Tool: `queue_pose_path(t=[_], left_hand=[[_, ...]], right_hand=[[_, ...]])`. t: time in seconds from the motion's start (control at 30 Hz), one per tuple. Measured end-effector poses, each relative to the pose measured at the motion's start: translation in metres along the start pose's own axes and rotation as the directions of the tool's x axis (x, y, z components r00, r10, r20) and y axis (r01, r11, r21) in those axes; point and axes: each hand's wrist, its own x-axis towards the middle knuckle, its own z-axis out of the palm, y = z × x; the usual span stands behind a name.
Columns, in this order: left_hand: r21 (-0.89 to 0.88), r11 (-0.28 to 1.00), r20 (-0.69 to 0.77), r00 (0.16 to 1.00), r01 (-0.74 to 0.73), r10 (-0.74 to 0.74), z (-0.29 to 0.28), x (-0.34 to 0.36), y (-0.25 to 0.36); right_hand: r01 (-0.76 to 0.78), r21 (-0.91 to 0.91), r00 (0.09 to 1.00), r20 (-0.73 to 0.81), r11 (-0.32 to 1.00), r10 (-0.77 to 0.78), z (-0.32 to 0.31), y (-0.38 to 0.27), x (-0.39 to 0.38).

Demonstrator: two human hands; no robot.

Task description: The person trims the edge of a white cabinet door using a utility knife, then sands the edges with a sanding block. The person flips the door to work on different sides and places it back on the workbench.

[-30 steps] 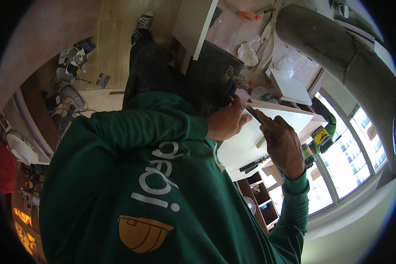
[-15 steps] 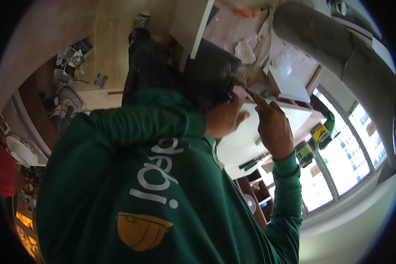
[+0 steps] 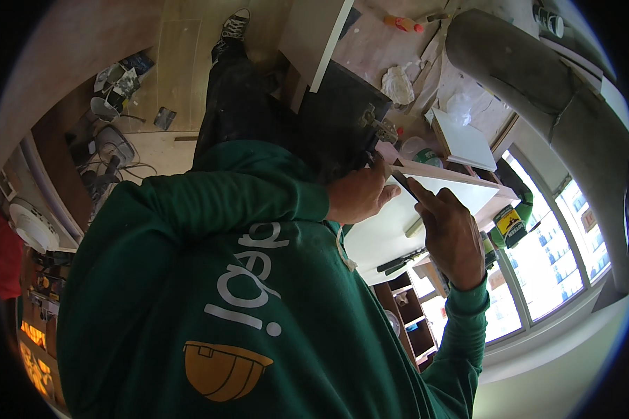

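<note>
My right hand [image 3: 449,234] is closed round a slim tool [image 3: 402,183] with a dark handle and a narrow blade; its exact kind is unclear. The blade points up and left, over the corner of a white panel [image 3: 437,184] with a pinkish wooden edge. Beside that corner is my left hand [image 3: 356,198], its fingers bent and its thumb standing apart. What its fingers grip is too dark to make out. Just beyond the hands lies a small metal fitting [image 3: 379,127] against a black surface [image 3: 342,101].
A white board [image 3: 463,140] and a clear plastic tub [image 3: 419,150] stand beyond the panel. A black-and-green power tool [image 3: 510,222] is by the window at right. Crumpled paper [image 3: 397,85] and an orange bottle [image 3: 402,24] lie farther off. A thick grey pipe [image 3: 510,59] crosses the upper right.
My right hand has moved right and slightly down with the tool. The left hand has stayed near the panel's corner. The view has shifted slightly, and the tub shows more plainly.
</note>
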Motion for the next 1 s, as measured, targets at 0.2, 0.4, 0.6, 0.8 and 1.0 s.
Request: queue_pose_path(t=[0.2,0.4,0.6,0.8,1.0], left_hand=[[0.024,0.999,0.028,0.999,0.028,-0.029,-0.002,0.000,0.002],[0.018,0.999,0.023,0.999,0.044,-0.044,0.001,-0.002,0.002],[0.072,0.997,-0.049,0.999,-0.010,0.013,0.009,-0.003,-0.002],[0.113,0.994,-0.025,1.000,-0.005,0.008,0.010,0.003,-0.007],[0.034,0.999,-0.002,1.000,0.001,-0.001,0.001,0.004,-0.003]], right_hand=[[0.039,0.017,0.999,-0.036,0.999,-0.039,0.004,0.004,-0.003],[-0.047,-0.082,0.999,-0.004,0.996,0.046,0.004,-0.011,-0.004],[-0.019,-0.148,0.997,-0.072,0.989,0.008,0.018,-0.007,0.010],[-0.057,0.006,0.993,-0.100,0.998,0.058,0.008,0.016,0.022],[-0.023,-0.053,0.999,0.023,0.998,0.025,-0.010,0.002,0.010]])
